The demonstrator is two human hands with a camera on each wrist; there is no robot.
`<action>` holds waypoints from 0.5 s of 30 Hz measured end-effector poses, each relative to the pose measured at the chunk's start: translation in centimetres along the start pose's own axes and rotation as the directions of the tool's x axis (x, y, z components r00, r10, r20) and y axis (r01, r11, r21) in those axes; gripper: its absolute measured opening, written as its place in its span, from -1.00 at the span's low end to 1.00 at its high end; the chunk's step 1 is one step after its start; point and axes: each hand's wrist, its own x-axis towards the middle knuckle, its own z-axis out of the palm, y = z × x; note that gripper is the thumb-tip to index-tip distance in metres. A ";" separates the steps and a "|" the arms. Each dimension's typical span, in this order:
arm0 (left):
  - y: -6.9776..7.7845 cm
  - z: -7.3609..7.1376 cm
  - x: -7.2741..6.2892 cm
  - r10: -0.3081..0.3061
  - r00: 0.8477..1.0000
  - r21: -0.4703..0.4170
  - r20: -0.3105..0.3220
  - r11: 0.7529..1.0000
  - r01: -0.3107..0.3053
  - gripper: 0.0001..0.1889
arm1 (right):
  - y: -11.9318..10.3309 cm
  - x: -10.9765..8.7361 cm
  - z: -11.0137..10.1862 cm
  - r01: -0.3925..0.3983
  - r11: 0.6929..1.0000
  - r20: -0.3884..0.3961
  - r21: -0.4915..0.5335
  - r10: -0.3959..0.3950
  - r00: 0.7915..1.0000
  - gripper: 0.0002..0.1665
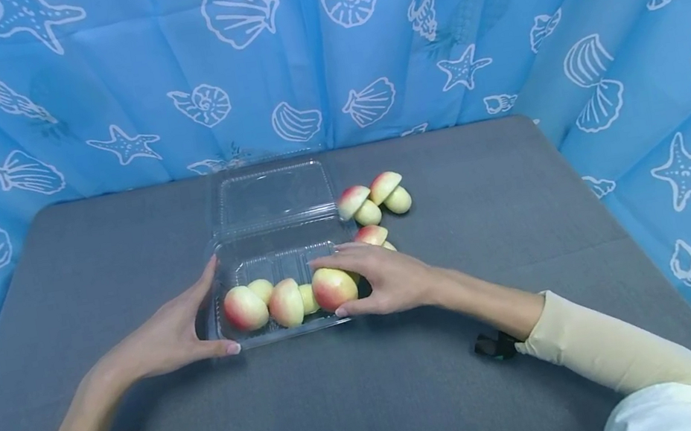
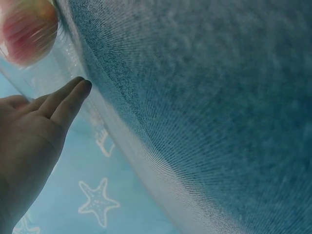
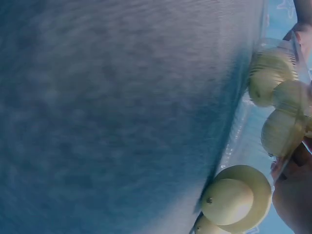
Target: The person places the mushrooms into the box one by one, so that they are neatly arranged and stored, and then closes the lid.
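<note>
A clear plastic box (image 1: 268, 241) lies unlatched on the table, its lid (image 1: 273, 193) folded back behind. Toy mushrooms with red-and-yellow caps and pale stems lie along its front: one mushroom (image 1: 246, 309) at the left and another mushroom (image 1: 286, 303) in the middle. At the right end, my right hand (image 1: 389, 276) holds a third mushroom (image 1: 334, 289) between thumb and fingers. My left hand (image 1: 167, 334) spreads round the box's left side, thumb at the front corner. In the left wrist view its fingers (image 2: 70, 102) look straight against the clear wall.
Just right of the box, partly behind my right hand, lies a loose mushroom (image 1: 372, 234). Two more, a left one (image 1: 357, 204) and a right one (image 1: 391, 192), sit farther back. The grey table (image 1: 376, 406) meets a blue seashell curtain (image 1: 319, 46).
</note>
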 end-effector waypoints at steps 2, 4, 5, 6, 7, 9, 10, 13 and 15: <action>0.0 0.0 0.0 0.002 1.000 0.002 -0.002 1.000 -0.002 0.42 | 0.1 0.0 0.2 0.016 0.999 0.001 -0.031 -0.016 1.000 -0.19; 0.0 0.0 0.0 0.003 1.000 0.004 -0.004 1.000 -0.003 0.42 | 0.3 0.0 0.2 0.032 0.998 0.002 -0.055 -0.032 0.999 -0.19; 0.1 0.0 0.0 0.003 1.000 0.003 -0.004 1.000 -0.003 0.42 | 0.3 -0.1 0.3 0.040 0.997 0.001 -0.062 -0.041 0.999 -0.19; 0.1 0.0 0.0 0.003 1.000 0.002 -0.005 1.000 -0.003 0.42 | 0.4 -0.1 0.2 0.050 0.996 0.000 -0.069 -0.050 0.999 -0.19; 0.1 0.0 0.0 0.003 1.000 0.002 -0.005 1.000 -0.003 0.41 | 0.4 -0.1 0.2 0.060 0.995 0.001 -0.075 -0.060 0.998 -0.19; 0.1 0.0 0.0 0.004 1.000 -0.001 -0.005 1.000 -0.004 0.41 | 0.5 0.0 0.1 0.078 0.993 0.005 -0.090 -0.077 0.997 -0.19; 0.1 0.0 0.0 0.005 1.000 -0.001 -0.006 1.000 -0.005 0.41 | 0.5 0.0 0.1 0.087 0.992 0.007 -0.095 -0.087 0.996 -0.20; 0.1 0.1 0.0 0.002 1.000 0.002 -0.005 1.000 -0.002 0.41 | 0.7 0.0 0.0 0.105 0.988 0.019 -0.111 -0.103 0.994 -0.21; 0.0 0.1 0.0 0.002 1.000 0.003 -0.004 1.000 -0.002 0.41 | 0.7 0.0 -0.1 0.108 0.988 0.020 -0.106 -0.107 0.994 -0.23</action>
